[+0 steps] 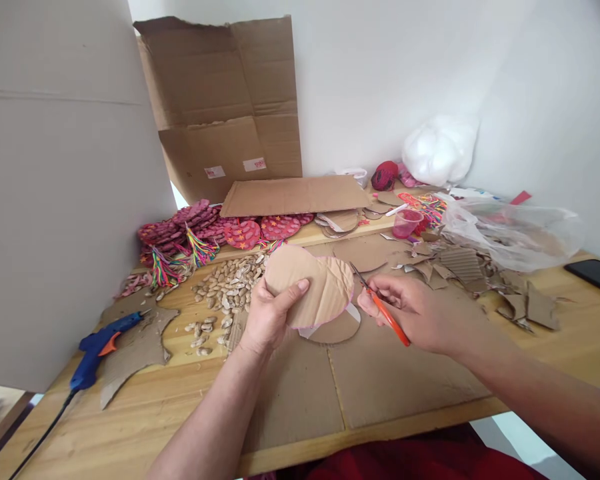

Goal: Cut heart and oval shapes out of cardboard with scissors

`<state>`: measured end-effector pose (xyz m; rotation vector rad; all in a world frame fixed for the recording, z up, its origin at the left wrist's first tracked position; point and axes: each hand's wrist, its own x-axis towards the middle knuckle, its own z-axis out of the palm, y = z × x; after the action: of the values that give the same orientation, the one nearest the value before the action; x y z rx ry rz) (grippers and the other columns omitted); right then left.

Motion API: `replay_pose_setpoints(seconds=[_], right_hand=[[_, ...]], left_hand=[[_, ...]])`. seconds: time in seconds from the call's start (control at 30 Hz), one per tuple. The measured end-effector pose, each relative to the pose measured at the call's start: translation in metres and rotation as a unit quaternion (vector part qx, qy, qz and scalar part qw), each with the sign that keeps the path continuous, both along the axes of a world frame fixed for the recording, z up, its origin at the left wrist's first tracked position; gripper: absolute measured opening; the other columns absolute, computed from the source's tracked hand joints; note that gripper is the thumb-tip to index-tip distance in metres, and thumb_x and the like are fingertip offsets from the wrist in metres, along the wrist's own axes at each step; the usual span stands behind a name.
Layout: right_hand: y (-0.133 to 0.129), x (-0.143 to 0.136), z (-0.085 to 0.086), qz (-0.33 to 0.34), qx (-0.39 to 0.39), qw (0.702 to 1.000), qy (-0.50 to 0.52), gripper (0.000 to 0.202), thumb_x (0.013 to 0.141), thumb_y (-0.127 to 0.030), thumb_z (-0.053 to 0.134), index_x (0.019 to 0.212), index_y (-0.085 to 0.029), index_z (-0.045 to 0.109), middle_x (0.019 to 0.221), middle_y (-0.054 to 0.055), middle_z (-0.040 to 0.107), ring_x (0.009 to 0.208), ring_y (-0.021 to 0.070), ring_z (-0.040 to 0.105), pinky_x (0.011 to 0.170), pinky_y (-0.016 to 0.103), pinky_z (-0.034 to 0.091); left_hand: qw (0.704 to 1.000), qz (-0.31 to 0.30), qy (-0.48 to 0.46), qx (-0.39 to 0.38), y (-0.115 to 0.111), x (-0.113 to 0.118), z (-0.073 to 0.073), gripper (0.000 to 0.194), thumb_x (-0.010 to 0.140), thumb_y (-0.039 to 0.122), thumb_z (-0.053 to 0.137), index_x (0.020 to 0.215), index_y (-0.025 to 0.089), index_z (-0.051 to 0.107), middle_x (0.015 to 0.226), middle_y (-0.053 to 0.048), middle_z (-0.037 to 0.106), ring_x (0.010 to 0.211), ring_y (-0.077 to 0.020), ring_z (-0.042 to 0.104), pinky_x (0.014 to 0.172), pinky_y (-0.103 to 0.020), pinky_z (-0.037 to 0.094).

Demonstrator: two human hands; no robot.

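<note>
My left hand (275,310) grips a rounded, two-lobed cardboard piece (317,287), thumb on top. A pink line runs along part of its edge, and creases cross its right lobe. My right hand (405,307) holds orange-handled scissors (387,317), whose blades point up and left beside the piece's right edge. Beneath the held piece, another rounded cardboard piece (337,330) with a white patch lies on a large flat cardboard sheet (300,387).
A blue glue gun (93,350) lies at the left. Peanut shells (230,280), red decorated pieces with tassels (243,233), cardboard scraps (463,263), a plastic bag (520,230) and a black phone (595,275) surround the work area.
</note>
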<state>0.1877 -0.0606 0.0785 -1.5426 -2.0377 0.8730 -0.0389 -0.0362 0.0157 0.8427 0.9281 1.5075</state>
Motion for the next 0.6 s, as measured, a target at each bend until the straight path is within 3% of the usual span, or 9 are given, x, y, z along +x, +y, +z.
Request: replay_pose_setpoints(seconds=[0.2, 0.37, 0.6], right_hand=[[0.001, -0.001, 0.000, -0.019, 0.048, 0.994, -0.098, 0.043, 0.086, -0.055, 0.061, 0.063, -0.022, 0.045, 0.057, -0.004, 0.050, 0.051, 0.0111, 0.041, 0.047, 0.026, 0.026], [-0.003, -0.011, 0.011, -0.037, 0.009, 0.996, -0.081, 0.047, 0.085, -0.057, 0.059, 0.060, -0.023, 0.040, 0.055, -0.004, 0.047, 0.049, 0.0108, 0.039, 0.045, 0.025, 0.027], [-0.002, -0.007, 0.003, -0.028, 0.035, 0.997, -0.056, 0.049, 0.084, -0.058, 0.062, 0.059, -0.022, 0.040, 0.054, -0.005, 0.044, 0.051, 0.0102, 0.037, 0.046, 0.024, 0.027]], left_hand=[[1.000, -0.003, 0.003, 0.000, -0.001, 0.000, 0.001, 0.067, 0.058, 0.025, 0.093, 0.119, 0.017, 0.068, 0.100, -0.005, 0.075, 0.086, -0.0179, 0.070, 0.078, -0.028, 0.057], [1.000, -0.002, 0.019, 0.003, 0.000, 0.000, 0.001, 0.067, 0.058, 0.027, 0.093, 0.119, 0.016, 0.068, 0.100, -0.006, 0.075, 0.087, -0.0187, 0.070, 0.078, -0.028, 0.056], [1.000, 0.001, 0.017, 0.001, 0.000, 0.000, 0.000, 0.068, 0.057, 0.027, 0.093, 0.119, 0.016, 0.067, 0.103, -0.007, 0.076, 0.087, -0.0198, 0.071, 0.078, -0.029, 0.057]])
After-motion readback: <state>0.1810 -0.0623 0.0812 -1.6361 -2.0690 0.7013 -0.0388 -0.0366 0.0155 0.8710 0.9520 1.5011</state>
